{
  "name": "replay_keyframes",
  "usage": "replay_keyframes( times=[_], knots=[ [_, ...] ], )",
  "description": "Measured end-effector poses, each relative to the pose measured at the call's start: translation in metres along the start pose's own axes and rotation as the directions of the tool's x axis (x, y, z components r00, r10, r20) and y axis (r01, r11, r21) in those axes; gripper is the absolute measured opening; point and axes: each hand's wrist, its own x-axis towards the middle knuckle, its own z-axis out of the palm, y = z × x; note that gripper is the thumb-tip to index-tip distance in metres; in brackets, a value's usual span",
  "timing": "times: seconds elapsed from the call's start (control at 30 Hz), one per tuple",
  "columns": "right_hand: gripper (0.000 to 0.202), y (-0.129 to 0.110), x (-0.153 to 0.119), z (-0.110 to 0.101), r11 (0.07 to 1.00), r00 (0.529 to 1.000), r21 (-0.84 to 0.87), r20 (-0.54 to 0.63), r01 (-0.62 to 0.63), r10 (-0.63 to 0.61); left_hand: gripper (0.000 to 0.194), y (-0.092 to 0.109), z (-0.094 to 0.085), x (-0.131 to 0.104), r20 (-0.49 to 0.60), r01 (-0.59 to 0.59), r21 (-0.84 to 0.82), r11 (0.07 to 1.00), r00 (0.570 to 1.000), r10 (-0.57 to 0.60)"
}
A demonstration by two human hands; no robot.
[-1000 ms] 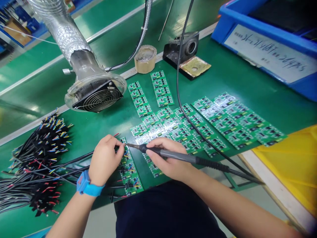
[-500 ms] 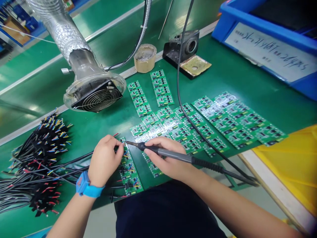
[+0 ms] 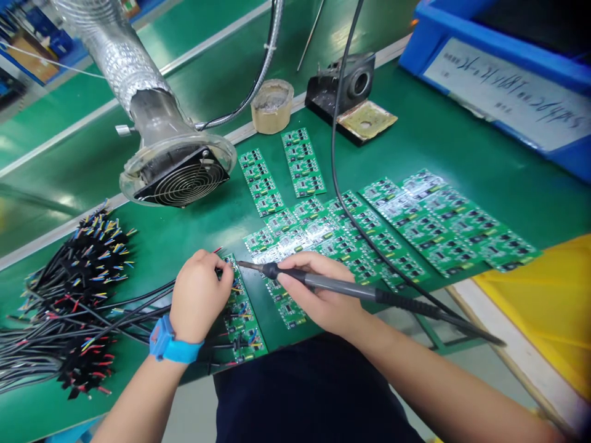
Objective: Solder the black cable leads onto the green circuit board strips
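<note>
My right hand (image 3: pixel 318 289) grips a soldering iron (image 3: pixel 332 283) like a pen, its tip pointing left at the upper end of a green circuit board strip (image 3: pixel 249 314). Beside that tip, my left hand (image 3: pixel 201 289) is pinched closed over the board's top edge. A black cable (image 3: pixel 159 292) runs in under this hand, and a red wire end (image 3: pixel 218 250) pokes out beyond the knuckles. The fingertips partly hide what they hold. Lower on the strip, coloured wires (image 3: pixel 252 338) from other cables meet the board.
Bundled cables (image 3: pixel 92 264) lie at left beneath a fume extractor (image 3: pixel 182 175). More circuit boards (image 3: pixel 323 240) cover the middle and right. Behind stand a tape roll (image 3: pixel 272 107), an iron holder (image 3: pixel 344 92) and a blue bin (image 3: pixel 498 80). The iron's cord (image 3: pixel 339 154) hangs across the boards.
Both hands have shifted very slightly to the right in view, and the iron's rear end has swung a little right. The tip stays by the board's upper end.
</note>
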Motion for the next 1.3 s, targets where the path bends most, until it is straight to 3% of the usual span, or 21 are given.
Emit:
replay_keyframes(
  times=[0.37, 0.6, 1.03, 1.3],
  knots=[
    [0.006, -0.001, 0.000, -0.001, 0.999, 0.999, 0.026, 0.000, -0.035, 0.035, 0.012, -0.003, -0.006, 0.003, 0.063, 0.027, -0.016, 1.000, 0.998, -0.026],
    [0.009, -0.001, 0.001, 0.000, 1.000, 1.000, -0.013, 0.014, -0.010, 0.010, 0.018, -0.011, -0.009, 0.000, 0.101, -0.118, -0.094, 0.989, 0.987, 0.127],
    [0.013, 0.007, 0.001, 0.004, 0.995, 0.994, -0.056, 0.074, 0.085, -0.080, 0.023, -0.008, -0.022, 0.020, 0.247, -0.092, 0.007, 0.996, 0.965, 0.087],
    [0.016, 0.009, 0.001, 0.006, 0.997, 0.992, -0.052, 0.112, 0.065, -0.059, 0.023, -0.006, -0.021, 0.021, 0.255, -0.028, -0.004, 1.000, 0.966, 0.028]
  ],
)
